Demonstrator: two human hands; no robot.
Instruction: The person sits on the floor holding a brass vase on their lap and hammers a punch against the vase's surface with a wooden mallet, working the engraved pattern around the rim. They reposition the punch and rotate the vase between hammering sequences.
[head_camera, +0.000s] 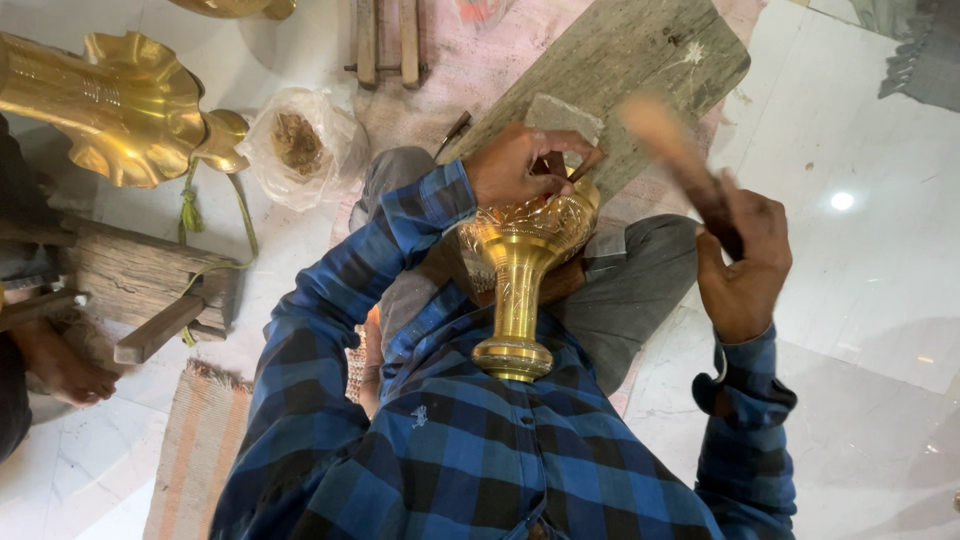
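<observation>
A shiny brass vase (520, 265) with an engraved bowl and a flared foot lies across my lap, its foot toward my chest. My left hand (525, 162) rests on the bowl's rim and pinches a thin dark chisel against the metal. My right hand (742, 262) is raised to the right and grips a wooden mallet (680, 160), whose head is blurred above the vase. Both arms wear blue checked sleeves.
A grey wooden plank (640, 60) lies ahead of my knees. A large fluted brass piece (110, 105) sits at the upper left beside a plastic bag of brown material (300, 145). A wooden block (140, 280) and another person's bare foot (60, 365) are at the left.
</observation>
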